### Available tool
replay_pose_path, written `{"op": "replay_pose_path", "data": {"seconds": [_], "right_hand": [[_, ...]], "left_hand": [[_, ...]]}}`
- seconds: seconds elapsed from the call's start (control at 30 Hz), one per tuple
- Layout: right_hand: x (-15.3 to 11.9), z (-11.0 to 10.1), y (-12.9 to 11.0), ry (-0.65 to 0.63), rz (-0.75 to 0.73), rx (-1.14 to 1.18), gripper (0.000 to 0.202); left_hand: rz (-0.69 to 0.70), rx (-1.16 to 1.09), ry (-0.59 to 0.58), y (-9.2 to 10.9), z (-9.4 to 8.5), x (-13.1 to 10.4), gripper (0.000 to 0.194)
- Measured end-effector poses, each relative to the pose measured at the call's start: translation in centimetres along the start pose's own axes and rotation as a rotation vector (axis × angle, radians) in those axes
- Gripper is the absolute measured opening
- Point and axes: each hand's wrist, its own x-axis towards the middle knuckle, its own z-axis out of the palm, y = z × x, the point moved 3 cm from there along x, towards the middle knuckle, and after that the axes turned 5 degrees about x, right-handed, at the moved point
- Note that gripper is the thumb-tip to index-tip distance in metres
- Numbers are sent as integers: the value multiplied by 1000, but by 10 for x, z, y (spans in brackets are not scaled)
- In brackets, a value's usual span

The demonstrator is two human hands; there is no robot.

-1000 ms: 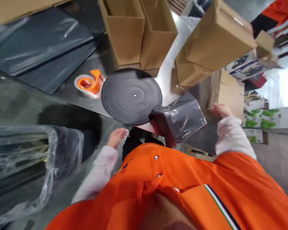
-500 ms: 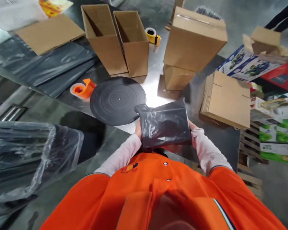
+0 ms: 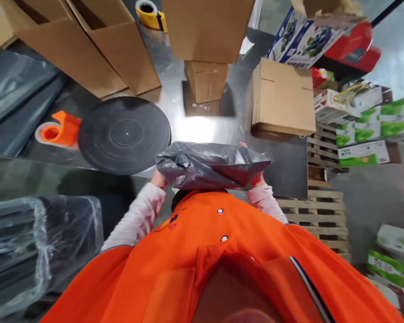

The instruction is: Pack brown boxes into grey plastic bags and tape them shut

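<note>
A black plastic bag (image 3: pixel 205 165), wrinkled and shiny, is held up close against my orange jacket at the table's near edge. My left hand (image 3: pixel 159 179) grips its left end, and my right hand (image 3: pixel 257 179) grips its right end, with most fingers hidden by the plastic. What is inside the bag cannot be seen. Just left of the bag lies a round black turntable (image 3: pixel 124 134), flat on the table. An orange tape dispenser (image 3: pixel 61 130) with a clear roll sits at the turntable's left.
Tall open cartons (image 3: pixel 121 54) stand behind the turntable, near a yellow tape dispenser (image 3: pixel 151 18). A large carton (image 3: pixel 207 29) rests on a smaller box (image 3: pixel 207 80). Flattened cardboard (image 3: pixel 284 96) is stacked at right, beside a wooden pallet (image 3: pixel 318 211). Plastic-wrapped material (image 3: pixel 40 251) is at lower left.
The bag has tilted, from showing its broad flat face to showing a narrow, crumpled side, with both hands still on it. My view has swung right and closer to the table.
</note>
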Motion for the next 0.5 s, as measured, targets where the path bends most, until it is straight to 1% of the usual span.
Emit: {"op": "replay_pose_path", "data": {"seconds": [0.07,0.1,0.13,0.17,0.2,0.23,0.27,0.33,0.37,0.4,0.43,0.5], "right_hand": [[1,-26,-10,-232,-46,-8,132],[4,-38,-17,-338,-86,-62,140],[9,-49,-23,-413,-139,-147,148],[16,-57,-29,-454,-202,-248,153],[23,-60,-35,-483,-267,-346,155],[29,-60,-41,-497,-338,-436,151],[34,-55,-46,-506,-411,-516,137],[39,-39,-54,-539,-527,-642,91],[39,-31,-56,-562,-563,-687,68],[37,-25,-58,-576,-586,-716,50],[34,-20,-59,-576,-599,-725,41],[26,-18,-60,-525,-594,-693,37]], "left_hand": [[104,-89,-54,13,-27,-7,109],[185,-92,-104,24,-41,-8,117],[269,-47,-154,36,-53,-8,126],[347,50,-193,50,-61,-7,136],[409,189,-214,64,-65,-4,143],[445,350,-218,78,-65,-1,146],[467,502,-220,90,-61,3,144],[485,747,-250,108,-45,11,131],[483,840,-266,114,-36,15,121],[475,914,-276,116,-28,20,107],[467,966,-285,117,-22,25,92],[466,994,-320,114,-16,35,60]]}}
